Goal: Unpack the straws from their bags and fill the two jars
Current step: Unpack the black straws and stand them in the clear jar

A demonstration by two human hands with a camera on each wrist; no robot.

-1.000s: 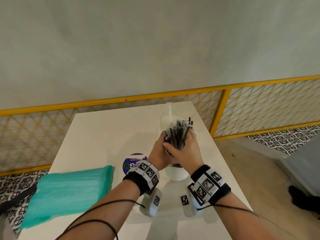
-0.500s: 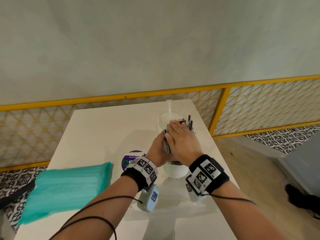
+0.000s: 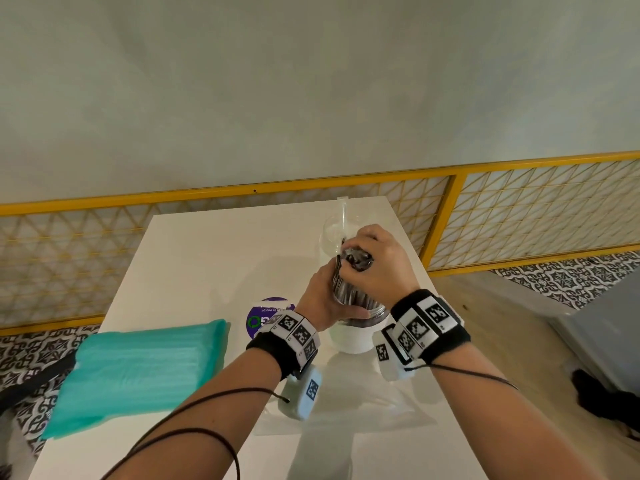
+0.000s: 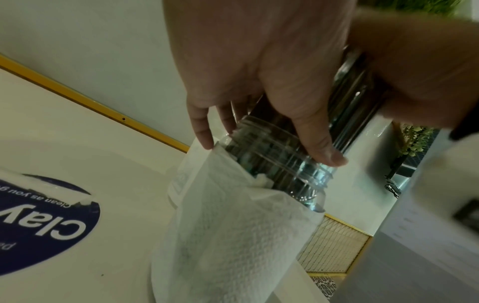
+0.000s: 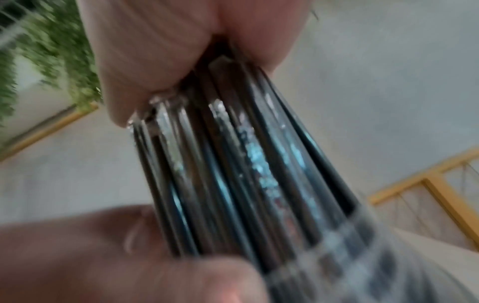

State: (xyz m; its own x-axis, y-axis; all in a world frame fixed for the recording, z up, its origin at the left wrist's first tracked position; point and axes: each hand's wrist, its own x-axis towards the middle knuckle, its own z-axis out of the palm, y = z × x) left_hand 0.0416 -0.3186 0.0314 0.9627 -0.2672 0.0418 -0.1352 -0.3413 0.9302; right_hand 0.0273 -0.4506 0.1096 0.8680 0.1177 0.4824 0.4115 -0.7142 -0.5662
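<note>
Bundle of thin black plastic-wrapped straws (image 3: 349,289) standing in the clear ribbed plastic jar (image 4: 282,162), paper towel round it. Left hand (image 3: 323,299) wrapped round bundle at the rim, probably steadying. Right hand (image 3: 379,261) clamped over tops, likely squeezing them in.

**Gloss, clear plastic and soft paper**

The dark straws (image 5: 233,174) look like glossy plastic in shiny clear wrapping. The jar (image 4: 279,164) is ridged, transparent plastic, its lower part wrapped in white, dimpled, matt paper towel (image 4: 233,235). The table (image 3: 214,258) is smooth and white with a faint sheen. The teal pack (image 3: 138,372) has a soft, ribbed plastic look. The railing (image 3: 457,209) is painted yellow metal.
</note>
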